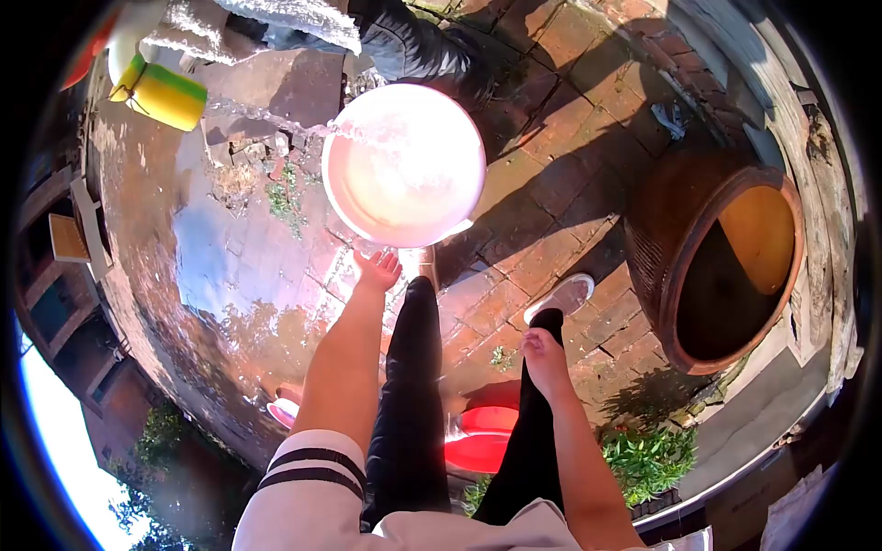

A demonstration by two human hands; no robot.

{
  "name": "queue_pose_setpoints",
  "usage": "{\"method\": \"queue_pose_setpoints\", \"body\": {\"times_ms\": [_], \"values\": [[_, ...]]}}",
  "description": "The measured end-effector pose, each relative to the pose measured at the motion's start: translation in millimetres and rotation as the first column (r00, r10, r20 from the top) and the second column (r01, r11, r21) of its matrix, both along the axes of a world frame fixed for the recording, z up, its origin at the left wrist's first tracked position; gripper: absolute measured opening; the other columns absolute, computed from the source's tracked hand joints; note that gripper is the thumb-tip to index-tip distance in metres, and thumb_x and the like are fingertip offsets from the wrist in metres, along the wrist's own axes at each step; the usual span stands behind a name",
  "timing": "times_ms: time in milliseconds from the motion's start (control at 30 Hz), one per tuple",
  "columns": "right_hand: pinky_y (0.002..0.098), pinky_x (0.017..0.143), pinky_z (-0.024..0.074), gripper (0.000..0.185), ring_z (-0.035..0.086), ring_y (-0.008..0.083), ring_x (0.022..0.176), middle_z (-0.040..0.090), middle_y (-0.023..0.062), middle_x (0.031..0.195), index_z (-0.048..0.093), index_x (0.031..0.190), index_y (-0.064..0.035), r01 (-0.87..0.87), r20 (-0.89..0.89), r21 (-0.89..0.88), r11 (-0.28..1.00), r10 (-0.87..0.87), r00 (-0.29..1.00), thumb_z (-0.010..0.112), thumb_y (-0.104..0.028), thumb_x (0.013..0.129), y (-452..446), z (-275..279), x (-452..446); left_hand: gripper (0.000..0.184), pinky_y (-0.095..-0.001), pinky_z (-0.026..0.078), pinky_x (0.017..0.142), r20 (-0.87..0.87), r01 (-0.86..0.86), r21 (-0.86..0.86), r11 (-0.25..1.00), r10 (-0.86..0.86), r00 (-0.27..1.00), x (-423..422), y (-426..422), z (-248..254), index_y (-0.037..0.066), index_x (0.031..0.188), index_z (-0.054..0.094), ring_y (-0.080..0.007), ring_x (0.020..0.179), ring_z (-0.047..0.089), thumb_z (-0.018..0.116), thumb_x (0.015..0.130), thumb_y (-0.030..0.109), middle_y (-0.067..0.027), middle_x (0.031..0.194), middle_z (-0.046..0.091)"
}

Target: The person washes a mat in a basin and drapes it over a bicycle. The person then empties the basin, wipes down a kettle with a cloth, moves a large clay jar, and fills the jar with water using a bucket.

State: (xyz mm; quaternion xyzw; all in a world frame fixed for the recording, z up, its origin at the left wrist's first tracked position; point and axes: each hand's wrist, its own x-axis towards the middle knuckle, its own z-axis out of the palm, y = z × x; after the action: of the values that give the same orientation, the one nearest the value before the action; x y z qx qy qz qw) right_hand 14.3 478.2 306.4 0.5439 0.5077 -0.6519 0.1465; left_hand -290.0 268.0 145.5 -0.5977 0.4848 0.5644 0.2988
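A pale pink basin point(404, 165), glaring in the sun, stands on the wet brick ground ahead of me. Its front rim lies just beyond my left hand point(377, 270), which is open with fingers spread and nothing in it; whether it touches the rim I cannot tell. My right hand point(545, 356) is loosely closed beside my right thigh, with nothing visible in it. From a yellow and green container point(161, 95) at upper left, a stream of water point(266, 115) runs across into the basin.
Another person's dark trouser leg point(418, 46) and a fluffy white cloth point(294, 18) are at the top. A large brown clay jar point(661, 248) stands at right. Behind my legs are a red basin point(482, 450) and a green plant point(648, 456). Puddles point(207, 257) cover the left ground.
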Motion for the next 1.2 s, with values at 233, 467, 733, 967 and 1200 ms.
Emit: {"method": "queue_pose_setpoints", "body": {"times_ms": [233,467,733,967,1200], "values": [[0.0271,0.072,0.0481,0.021,0.062,0.0160,0.081,0.063,0.0103,0.088,0.055,0.101,-0.0003,0.141,-0.057,-0.110,0.984,-0.148,0.987,0.054,-0.015,0.085,-76.9,-37.4,-127.3,0.072,-0.0480,0.023,0.104,0.019,-0.166,0.558,0.813,0.187,0.982,-17.4,40.4,3.7,0.015,0.134,0.037,-0.0277,0.130,0.029,0.036,0.078,0.060,-0.0082,0.138,0.037],[0.0285,0.073,0.0497,0.021,0.063,0.0173,0.078,0.065,0.0099,0.086,0.056,0.102,-0.0025,0.047,-0.082,0.007,0.999,-0.046,0.996,0.052,-0.016,0.086,-87.9,-26.8,-211.2,0.065,-0.0539,0.029,0.102,0.724,-0.814,0.575,-0.080,0.512,0.462,-34.6,11.4,-21.9,0.016,0.134,0.038,-0.0302,0.126,0.035,0.038,0.081,0.054,-0.0071,0.136,0.038],[0.0285,0.074,0.0475,0.020,0.060,0.0181,0.079,0.062,0.0097,0.090,0.054,0.102,-0.0008,-0.230,0.040,0.222,0.948,0.227,0.973,0.053,-0.013,0.086,-74.6,4.3,-228.3,0.061,-0.0452,0.036,0.092,0.170,-0.308,0.277,0.910,0.270,0.948,-20.1,2.7,-33.2,0.014,0.119,0.049,-0.0209,0.105,0.048,0.042,0.080,0.061,-0.0043,0.116,0.050],[0.0420,0.080,0.0451,0.037,0.057,0.0339,0.093,0.060,0.0206,0.097,0.055,0.104,0.0013,-0.429,-0.035,0.698,0.574,0.625,0.780,0.056,-0.026,0.079,-103.6,42.8,-324.8,0.034,-0.0315,0.043,0.082,-0.417,0.377,0.376,0.847,-0.209,0.885,-12.6,18.2,180.2,0.003,0.110,0.054,-0.0202,0.093,0.055,0.047,0.091,0.030,-0.0071,0.098,0.060],[0.0396,0.084,0.0439,0.051,0.058,0.0349,0.097,0.060,0.0241,0.102,0.053,0.106,0.0046,-0.695,-0.009,0.130,0.707,0.702,0.712,0.058,-0.038,0.079,-50.5,15.5,-367.6,0.021,-0.0343,0.047,0.066,-0.433,0.864,-0.496,0.081,-0.886,-0.165,-163.4,83.2,344.0,0.002,0.099,0.058,-0.0245,0.075,0.060,0.053,0.083,0.014,-0.0133,0.082,0.061]]}}
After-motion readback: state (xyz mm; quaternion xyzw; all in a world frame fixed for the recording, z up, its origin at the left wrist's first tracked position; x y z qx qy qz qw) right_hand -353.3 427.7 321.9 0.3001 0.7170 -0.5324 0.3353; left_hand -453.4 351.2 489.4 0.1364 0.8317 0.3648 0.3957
